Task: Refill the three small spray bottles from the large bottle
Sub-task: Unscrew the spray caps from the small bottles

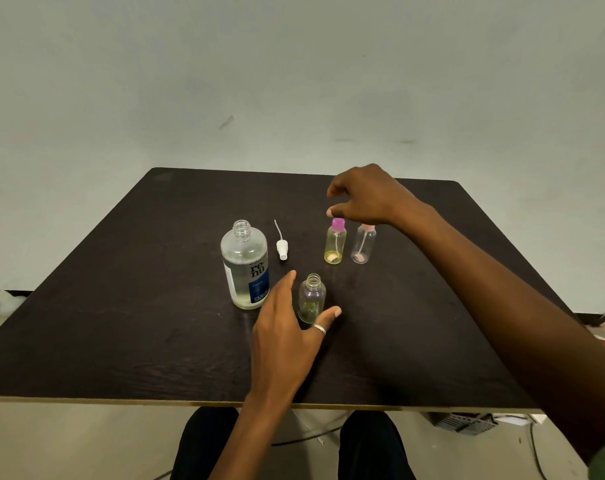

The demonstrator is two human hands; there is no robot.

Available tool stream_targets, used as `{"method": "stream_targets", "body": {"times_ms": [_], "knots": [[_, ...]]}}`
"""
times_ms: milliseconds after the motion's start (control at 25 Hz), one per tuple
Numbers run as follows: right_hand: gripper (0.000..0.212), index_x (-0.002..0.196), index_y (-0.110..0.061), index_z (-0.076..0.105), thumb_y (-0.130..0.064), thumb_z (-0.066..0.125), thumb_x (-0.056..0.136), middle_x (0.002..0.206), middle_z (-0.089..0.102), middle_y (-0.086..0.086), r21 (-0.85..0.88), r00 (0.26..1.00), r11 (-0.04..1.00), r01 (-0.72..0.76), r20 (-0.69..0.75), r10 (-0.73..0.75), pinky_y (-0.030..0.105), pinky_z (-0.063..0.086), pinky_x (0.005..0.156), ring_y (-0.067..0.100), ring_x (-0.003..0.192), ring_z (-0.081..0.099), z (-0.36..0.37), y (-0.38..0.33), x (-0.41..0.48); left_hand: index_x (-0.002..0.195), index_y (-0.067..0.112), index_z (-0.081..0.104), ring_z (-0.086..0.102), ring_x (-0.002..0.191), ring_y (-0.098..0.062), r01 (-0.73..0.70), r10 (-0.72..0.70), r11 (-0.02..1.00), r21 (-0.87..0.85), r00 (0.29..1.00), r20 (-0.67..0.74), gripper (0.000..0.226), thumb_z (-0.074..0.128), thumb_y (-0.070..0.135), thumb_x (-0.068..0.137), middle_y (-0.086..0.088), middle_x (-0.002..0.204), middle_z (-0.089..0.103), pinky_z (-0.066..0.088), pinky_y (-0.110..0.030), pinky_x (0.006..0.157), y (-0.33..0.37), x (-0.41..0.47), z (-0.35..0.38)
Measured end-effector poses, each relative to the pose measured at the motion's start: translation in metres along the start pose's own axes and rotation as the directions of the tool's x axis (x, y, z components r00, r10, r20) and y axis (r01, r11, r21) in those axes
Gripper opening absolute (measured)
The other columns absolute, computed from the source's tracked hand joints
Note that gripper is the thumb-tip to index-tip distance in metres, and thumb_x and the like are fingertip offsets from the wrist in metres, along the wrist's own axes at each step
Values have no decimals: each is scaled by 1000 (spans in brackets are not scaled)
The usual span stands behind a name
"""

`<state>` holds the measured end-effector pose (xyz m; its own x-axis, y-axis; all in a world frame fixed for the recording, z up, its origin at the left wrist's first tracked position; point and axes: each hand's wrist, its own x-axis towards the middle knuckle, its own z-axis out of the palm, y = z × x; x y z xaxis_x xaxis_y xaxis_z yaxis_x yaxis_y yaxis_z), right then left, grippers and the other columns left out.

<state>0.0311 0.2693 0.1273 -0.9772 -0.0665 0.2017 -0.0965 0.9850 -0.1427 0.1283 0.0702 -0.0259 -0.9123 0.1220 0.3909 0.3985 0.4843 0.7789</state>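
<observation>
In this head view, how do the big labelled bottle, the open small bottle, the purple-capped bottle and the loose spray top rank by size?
1. big labelled bottle
2. open small bottle and purple-capped bottle: alike; the open one is nearer, so unranked
3. loose spray top

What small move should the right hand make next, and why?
Probably lower the right hand and pinch the purple cap: its curled fingers hover just above it, and the yellowish bottle is capped, so it cannot be refilled yet.

large bottle upright, uncapped — open small bottle beside it; purple-capped bottle, pink-capped bottle beyond.
</observation>
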Motion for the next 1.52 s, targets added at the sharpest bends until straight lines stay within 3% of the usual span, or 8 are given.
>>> {"method": "stream_targets", "body": {"times_ms": [160, 360, 800, 960, 1160, 1280, 1440, 1520], "knots": [[35, 117, -18, 68, -33, 70, 86, 112, 69, -1, -69, 984, 997, 17, 176, -5, 28, 47, 84, 16, 99, 62, 5, 6, 7, 137, 6, 54, 48, 133, -12, -237, 246, 969, 75, 953, -177, 73, 77, 48, 81, -6, 137, 58, 35, -13, 108, 18, -28, -3], [15, 100, -17, 74, -20, 71, 85, 91, 68, -5, -49, 976, 999, 20, 218, -9, 26, 45, 77, 14, 89, 63, 15, 7, 7, 124, 3, 64, 62, 116, -12, -404, 404, 914, 38, 898, -177, 51, 81, 30, 84, -5, 121, 67, 49, -19, 97, 34, -51, 10], [10, 92, -19, 75, -17, 71, 84, 85, 69, -8, -24, 945, 996, 89, 317, -77, 28, 52, 75, 9, 80, 63, 0, -5, -47, 133, 17, 61, 61, 116, -6, -147, 142, 982, -115, 988, -54, 51, 77, 31, 87, 3, 126, 66, 55, -26, 91, 41, -50, 30], [11, 97, -18, 73, -18, 70, 86, 86, 64, -12, 3, 933, 994, 113, 342, -107, 23, 47, 77, 7, 83, 61, -8, -13, -77, 143, 17, 50, 46, 129, 0, -36, 36, 996, -76, 999, -7, 62, 73, 33, 88, 1, 141, 58, 30, -3, 102, 53, -44, 39], [14, 100, -18, 73, -17, 70, 87, 89, 63, -11, 22, 930, 996, 92, 356, -94, 20, 45, 78, 8, 86, 62, -12, -15, -94, 154, 16, 28, 37, 142, -12, 67, -62, 995, -70, 995, 78, 76, 66, 39, 92, -1, 155, 41, 22, -13, 107, 73, -32, 53], [15, 101, -18, 74, -15, 69, 88, 94, 69, -8, 47, 935, 996, 81, 341, -93, 23, 50, 83, 9, 87, 64, -12, -16, -97, 150, 16, 37, 48, 133, -12, 106, -97, 987, -118, 992, 75, 71, 68, 39, 91, 0, 145, 52, 37, -20, 107, 77, -18, 61], [15, 101, -18, 74, -14, 69, 87, 96, 70, -6, 53, 937, 995, 86, 334, -99, 24, 52, 84, 9, 86, 65, -13, -15, -98, 123, 23, 60, 61, 100, -2, 91, -86, 980, -179, 996, 34, 34, 69, 31, 92, 9, 111, 67, 52, -19, 87, 74, -4, 63], [14, 100, -18, 73, -23, 68, 88, 94, 70, -5, 34, 946, 997, 67, 314, -75, 26, 52, 80, 10, 83, 64, -12, -13, -98, 120, 24, 62, 63, 95, -3, 105, -99, 978, -181, 994, 44, 31, 70, 33, 91, 10, 106, 68, 54, -21, 82, 70, -1, 63]]}}
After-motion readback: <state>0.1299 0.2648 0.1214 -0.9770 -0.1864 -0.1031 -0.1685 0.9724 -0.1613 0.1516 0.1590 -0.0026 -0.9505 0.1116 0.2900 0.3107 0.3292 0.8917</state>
